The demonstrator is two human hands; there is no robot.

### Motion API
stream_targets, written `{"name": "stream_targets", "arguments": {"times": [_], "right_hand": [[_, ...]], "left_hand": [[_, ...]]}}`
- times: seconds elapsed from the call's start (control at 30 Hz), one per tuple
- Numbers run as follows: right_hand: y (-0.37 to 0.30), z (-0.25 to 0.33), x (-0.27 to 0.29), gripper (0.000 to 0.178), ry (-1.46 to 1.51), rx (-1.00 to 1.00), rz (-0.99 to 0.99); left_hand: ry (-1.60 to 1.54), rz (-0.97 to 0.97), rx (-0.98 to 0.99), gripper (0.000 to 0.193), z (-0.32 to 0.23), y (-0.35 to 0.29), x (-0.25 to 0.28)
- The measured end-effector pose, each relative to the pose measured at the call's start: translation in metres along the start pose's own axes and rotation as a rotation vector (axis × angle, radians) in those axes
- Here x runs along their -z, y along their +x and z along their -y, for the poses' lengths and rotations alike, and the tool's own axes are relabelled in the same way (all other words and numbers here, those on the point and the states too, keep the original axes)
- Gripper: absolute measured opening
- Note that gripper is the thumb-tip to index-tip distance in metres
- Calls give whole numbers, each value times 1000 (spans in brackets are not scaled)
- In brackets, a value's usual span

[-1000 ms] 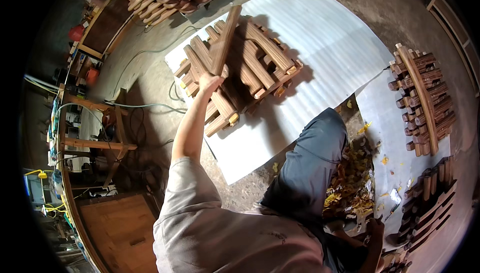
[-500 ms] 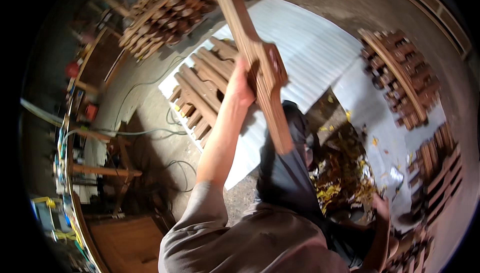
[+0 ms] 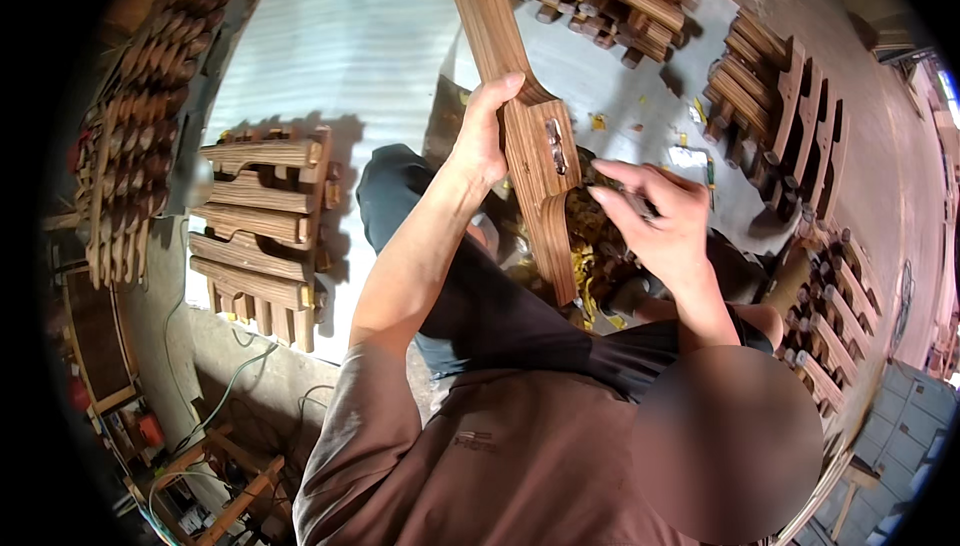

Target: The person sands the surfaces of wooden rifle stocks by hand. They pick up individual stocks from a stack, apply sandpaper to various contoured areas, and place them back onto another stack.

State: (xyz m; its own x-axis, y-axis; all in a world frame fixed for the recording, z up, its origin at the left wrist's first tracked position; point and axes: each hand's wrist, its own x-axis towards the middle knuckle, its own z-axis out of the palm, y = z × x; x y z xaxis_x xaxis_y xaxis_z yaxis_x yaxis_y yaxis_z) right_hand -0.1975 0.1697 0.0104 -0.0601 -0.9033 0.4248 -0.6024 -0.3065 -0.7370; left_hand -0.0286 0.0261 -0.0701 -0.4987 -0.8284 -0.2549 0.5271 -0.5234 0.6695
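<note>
Head view: our left hand [image 3: 487, 136] is clamped on one wooden piece [image 3: 527, 151], just off centre toward one o'clock. Our right hand [image 3: 665, 224], at three o'clock, holds thumb and forefinger apart. At nine o'clock, one stack [image 3: 303, 331] shows four top bars [image 3: 255, 195].

Below the bare fingers [image 3: 626, 175] was a brown-grey shirt [image 3: 540, 476] with a short, loose left sleeve [image 3: 362, 414] and a small, pale print [image 3: 474, 437] on its front; dark blue-grey trousers [image 3: 515, 321] showed between shirt and fingers.
</note>
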Motion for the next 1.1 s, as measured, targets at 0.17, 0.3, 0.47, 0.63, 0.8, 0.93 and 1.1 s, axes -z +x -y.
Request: {"name": "stream_targets", "arguments": {"times": [0.17, 0.3, 0.47, 0.63, 0.8, 0.93, 1.1], "right_hand": [[15, -10, -20, 30, -187, 89, 46], [22, -10, -16, 35, -361, 87, 209], [32, -20, -18, 31, -311, 142, 296], [21, -33, -30, 26, -199, 170, 231], [9, -28, -21, 15, -135, 157, 199], [-3, -8, 17, 9, -17, -31, -34], [-40, -54, 38, 26, -511, -281, 369]], "left_hand": [[10, 36, 52, 51, 15, 6, -1], [-42, 23, 34, 41, 16, 1, -5], [59, 19, -41, 46, 13, -3, -5], [164, -26, -38, 47, 8, -6, -5], [199, 23, -46, 47, 14, 2, 1], [143, -19, -56, 46, 8, 6, 5], [-17, 69, -56, 54, 2, 4, 11]]}}
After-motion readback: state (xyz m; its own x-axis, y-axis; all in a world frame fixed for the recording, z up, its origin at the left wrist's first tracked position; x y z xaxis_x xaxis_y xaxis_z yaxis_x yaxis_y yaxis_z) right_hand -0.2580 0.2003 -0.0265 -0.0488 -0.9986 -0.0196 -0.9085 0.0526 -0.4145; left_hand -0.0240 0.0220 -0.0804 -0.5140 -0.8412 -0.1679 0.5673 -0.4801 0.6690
